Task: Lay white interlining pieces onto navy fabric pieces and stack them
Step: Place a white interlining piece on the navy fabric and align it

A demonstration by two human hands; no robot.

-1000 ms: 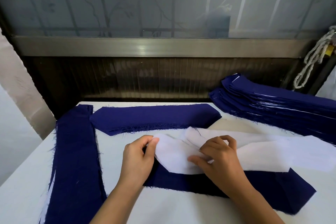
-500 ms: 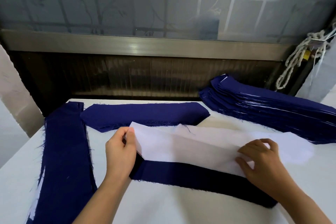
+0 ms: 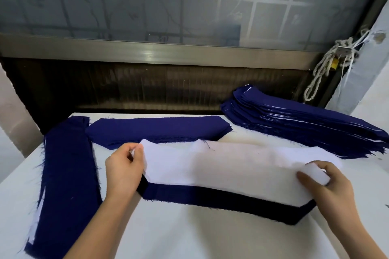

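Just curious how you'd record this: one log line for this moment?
step: laying white interlining piece on navy fabric piece | left hand: pinches its left end | right hand: pinches its right end | status: navy front edge uncovered

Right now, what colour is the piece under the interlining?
Navy fabric piece, best seen in the head view.

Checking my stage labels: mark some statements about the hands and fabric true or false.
1. The left hand and right hand each pinch an end of the white interlining piece. True.
2. The interlining fully covers the navy piece beneath. False: a navy strip shows along its near edge.
3. The tall navy stack lies at the table's far right. True.
4. The left hand rests on the long navy pile. False: it is apart from it.
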